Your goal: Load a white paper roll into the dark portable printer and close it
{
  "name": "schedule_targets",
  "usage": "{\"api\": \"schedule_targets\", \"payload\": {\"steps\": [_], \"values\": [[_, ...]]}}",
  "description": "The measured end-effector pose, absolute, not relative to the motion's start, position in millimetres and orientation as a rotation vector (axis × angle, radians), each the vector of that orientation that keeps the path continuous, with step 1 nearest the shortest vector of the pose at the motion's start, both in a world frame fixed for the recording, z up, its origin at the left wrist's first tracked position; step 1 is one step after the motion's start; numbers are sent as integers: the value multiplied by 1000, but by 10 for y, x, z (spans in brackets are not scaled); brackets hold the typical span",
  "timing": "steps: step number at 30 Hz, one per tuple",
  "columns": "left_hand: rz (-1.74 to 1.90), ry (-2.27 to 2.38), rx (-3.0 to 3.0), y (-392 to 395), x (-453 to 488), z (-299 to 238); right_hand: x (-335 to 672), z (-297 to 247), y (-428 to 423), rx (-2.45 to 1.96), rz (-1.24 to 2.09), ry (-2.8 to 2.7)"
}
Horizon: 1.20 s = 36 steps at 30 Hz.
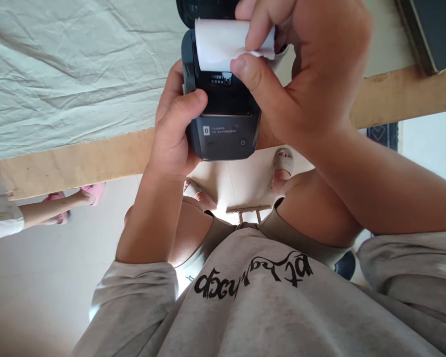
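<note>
A dark grey label printer [225, 136] is held up near the table edge, its black lid [204, 10] swung open at the top of the view. My left hand [176, 116] wraps around the printer's left side, thumb on the front rim. With thumb and fingers, my right hand [282, 54] grips a white paper roll [219, 44] at its right end. The roll lies across the printer's open compartment; whether it rests on the bottom is hidden. A power button and small white print show on the printer's front face.
A table with a wooden edge [78, 153] and a wrinkled pale cloth [78, 74] spans the back. A dark flat object [434, 29] lies at the upper right. Another person's leg in a pink slipper [94, 192] shows at left. A small wooden stool [248, 209] stands between my legs.
</note>
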<state>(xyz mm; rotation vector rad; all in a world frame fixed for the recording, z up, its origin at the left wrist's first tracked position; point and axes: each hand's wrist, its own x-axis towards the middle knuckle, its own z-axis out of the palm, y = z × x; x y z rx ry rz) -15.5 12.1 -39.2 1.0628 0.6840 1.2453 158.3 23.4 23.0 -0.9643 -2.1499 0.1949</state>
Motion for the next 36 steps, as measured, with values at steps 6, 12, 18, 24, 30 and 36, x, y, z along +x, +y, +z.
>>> {"api": "schedule_targets", "payload": {"steps": [6,12,18,24,30,36], "values": [[1245,753,1017,99,-168,-338,1533,133,254,-931,214,-2139],[1270,763,958,38,-132,-253,1529,108,256,-913,196,-2191],[1316,735,979,54,-95,-263,1565,111,203,-827,174,-2242],[1311,730,1001,11,-109,-247,1630,61,144,-598,107,-2373],[1326,741,1077,-3,-102,-278,1717,84,219,-667,235,-2154],[1274,671,1197,78,-144,-357,1776,11,345,-909,423,-1824]]}}
